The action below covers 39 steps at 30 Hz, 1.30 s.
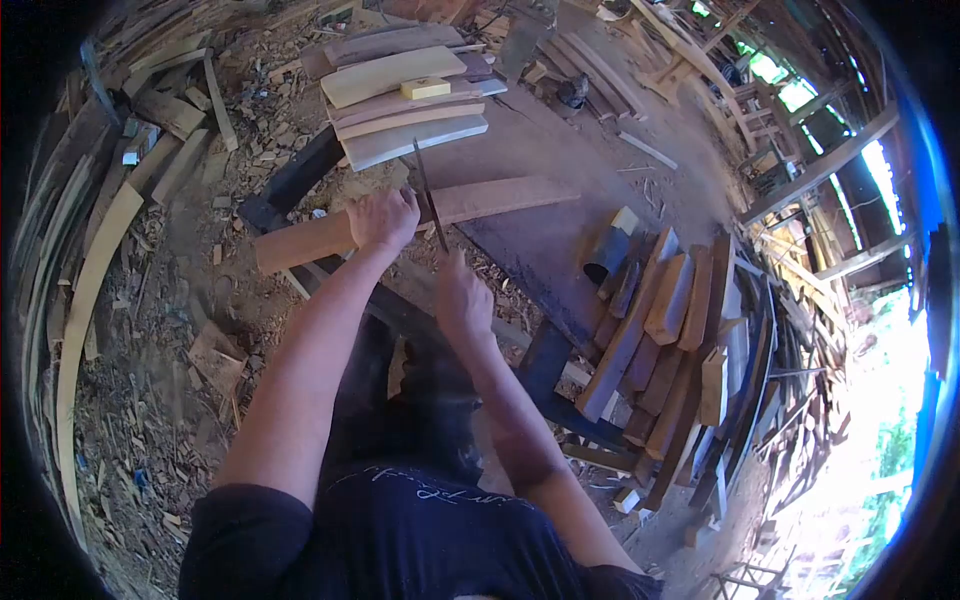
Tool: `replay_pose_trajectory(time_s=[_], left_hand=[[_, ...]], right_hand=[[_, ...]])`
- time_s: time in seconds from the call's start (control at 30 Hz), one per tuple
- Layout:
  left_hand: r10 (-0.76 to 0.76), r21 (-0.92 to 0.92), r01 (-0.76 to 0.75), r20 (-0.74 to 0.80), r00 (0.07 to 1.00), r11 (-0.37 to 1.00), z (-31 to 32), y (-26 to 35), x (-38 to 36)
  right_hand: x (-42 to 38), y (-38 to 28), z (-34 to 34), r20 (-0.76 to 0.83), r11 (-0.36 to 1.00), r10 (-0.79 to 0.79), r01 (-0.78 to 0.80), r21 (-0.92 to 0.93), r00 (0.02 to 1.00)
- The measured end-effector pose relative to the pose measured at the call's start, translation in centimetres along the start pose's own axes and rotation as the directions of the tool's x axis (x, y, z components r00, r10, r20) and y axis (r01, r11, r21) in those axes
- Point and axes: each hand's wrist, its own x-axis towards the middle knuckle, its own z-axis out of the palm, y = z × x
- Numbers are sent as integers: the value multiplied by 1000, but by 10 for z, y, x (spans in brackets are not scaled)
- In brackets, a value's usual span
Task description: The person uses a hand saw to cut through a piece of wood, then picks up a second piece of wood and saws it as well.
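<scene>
A reddish-brown wooden board (300, 243) lies crosswise in front of me, its right part over a brown wooden work surface (530, 245). My left hand (385, 217) is closed over the board's upper edge, left of the blade. My right hand (465, 298) is wrapped round the handle end of a handsaw (430, 197), lower and nearer to my body. Its long thin blade shows nearly edge-on, crosses the board just right of my left hand and points away from me. Whether the teeth have cut into the wood cannot be made out.
Several planks (395, 77) are stacked beyond the board, with a small yellow block (426, 88) on top. A dark cylinder (607, 252) stands to the right, beside a pile of cut wood pieces (670, 300). Wood scraps (150, 400) litter the ground at left.
</scene>
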Motion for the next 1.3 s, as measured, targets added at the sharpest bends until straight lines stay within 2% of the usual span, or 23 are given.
replay_pose_trajectory(time_s=[0.07, 0.13, 0.27, 0.33, 0.37, 0.43, 0.5, 0.57, 0.63, 0.7, 0.77, 0.8, 0.9, 1.0, 1.03, 1.1, 1.17, 1.3], left_hand=[[11, -4, -11, -20, 1000, 1000, 5, 0, 2], [-8, 5, 8, -50, 999, 1000, 5, 0, 3], [-36, 2, 36, -33, 999, 999, -1, 3, 3], [18, 36, -15, -83, 996, 999, 2, 0, 0], [15, 46, -12, -79, 997, 999, 3, -2, -2], [20, 14, -20, -46, 999, 1000, -4, 1, -2], [12, 20, -12, -46, 999, 1000, -6, 2, 1], [-10, 21, 11, -41, 999, 1000, -4, -1, 2], [1, -24, -1, -10, 1000, 1000, -1, -2, 3], [-12, 11, 13, -47, 999, 1000, 4, -1, 3], [6, -24, -7, -74, 997, 1000, 9, -1, 3], [-19, -74, 18, -14, 1000, 997, 19, -5, 12], [6, -36, -6, 15, 1000, 999, 3, -3, 7], [-16, -56, 14, -32, 999, 998, -1, -4, 4], [-11, -51, 8, -49, 999, 999, -3, -3, 3], [7, -16, -7, -7, 1000, 1000, 1, -4, 4], [22, -104, -31, -91, 996, 994, 11, -6, 5], [-5, -82, 3, -17, 1000, 997, 1, -3, 7]], right_hand=[[16, -5, -1, -3, 999, -6, 6, 49, 1000], [30, -9, 0, -11, 999, -35, 35, 9, 999], [-9, 4, -1, -61, 992, -110, 106, -76, 992], [-19, 1, -4, -9, 995, 14, -15, -101, 1000], [-14, 1, 0, -1, 995, 16, -16, -94, 1000], [19, 1, 8, -157, 984, -151, 135, -113, 976], [32, -4, 6, -117, 981, -156, 140, -136, 981], [22, -8, -5, -21, 991, -90, 88, -103, 996], [-9, -5, -11, 9, 994, -60, 60, -92, 998], [-12, -1, -12, 47, 996, -22, 26, -85, 999], [-4, 1, -4, -1, 997, -59, 59, -52, 998], [8, 1, 1, -2, 997, -59, 59, -42, 998], [36, -5, 5, -95, 990, -123, 116, -82, 988], [6, -16, -21, 56, 995, -27, 33, -99, 998], [-3, -16, -24, 63, 994, -37, 44, -103, 997], [-16, -13, -24, 76, 996, 71, -67, -60, 995], [3, -10, -11, 53, 997, 22, -18, -79, 998], [29, -14, -7, -16, 993, -78, 76, -91, 997]])
